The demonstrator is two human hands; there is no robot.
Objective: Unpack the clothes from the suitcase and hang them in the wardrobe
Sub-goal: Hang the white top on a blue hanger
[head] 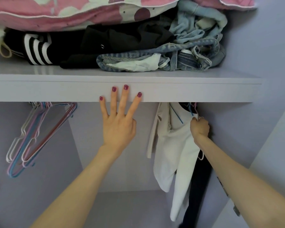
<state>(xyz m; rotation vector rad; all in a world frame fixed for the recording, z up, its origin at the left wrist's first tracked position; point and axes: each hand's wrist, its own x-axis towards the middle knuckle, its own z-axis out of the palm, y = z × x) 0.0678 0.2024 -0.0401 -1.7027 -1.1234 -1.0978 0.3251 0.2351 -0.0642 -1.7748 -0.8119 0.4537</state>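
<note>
I look up into a lilac wardrobe. My left hand (118,122) is open, its fingers spread flat against the front edge of the shelf (56,91). My right hand (199,128) is closed around the wire hanger (196,111) of a white garment (173,150), which hangs under the shelf at the right. A cream garment (153,137) hangs just left of it and a dark one (199,186) behind it. The rail and the hanger hooks are hidden by the shelf. The suitcase is not in view.
Several bare wire hangers (28,140) in pink, blue and white hang at the left. On the shelf lie black clothes (105,45), crumpled jeans (179,58) and a pink quilt (48,15). The wardrobe side wall (253,112) stands close at the right.
</note>
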